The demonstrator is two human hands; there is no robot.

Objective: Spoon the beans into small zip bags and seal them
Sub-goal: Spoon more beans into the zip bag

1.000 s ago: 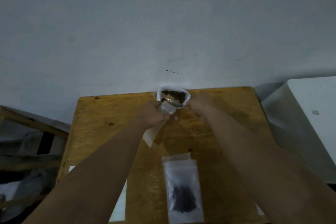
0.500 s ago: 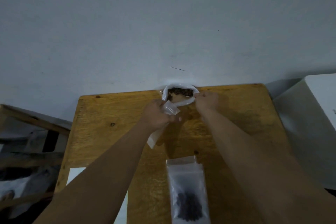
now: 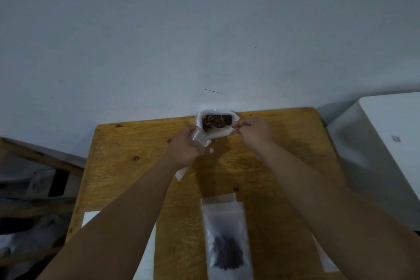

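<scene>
A large white bag of dark beans (image 3: pixel 217 121) stands open at the far edge of the wooden table (image 3: pixel 284 143). My left hand (image 3: pixel 186 149) holds a small empty clear zip bag (image 3: pixel 201 140) just left of and below the bean bag's mouth; the bag's bottom end sticks out under my wrist. My right hand (image 3: pixel 253 132) is pinched at the bean bag's right rim on what looks like a thin spoon (image 3: pixel 212 120) reaching into the beans. A filled small zip bag (image 3: pixel 227 243) lies flat near the front, between my forearms.
Flat white sheets or empty bags lie at the table's front left (image 3: pixel 91 218) and front right (image 3: pixel 325 259). A white box (image 3: pixel 386 143) stands beside the table on the right. Wooden slats and clutter (image 3: pixel 34 188) sit to the left. A grey wall is right behind.
Both hands have stayed at the bean bag. My right hand has drawn back a little to the bag's right rim, and the beans show more clearly in the mouth.
</scene>
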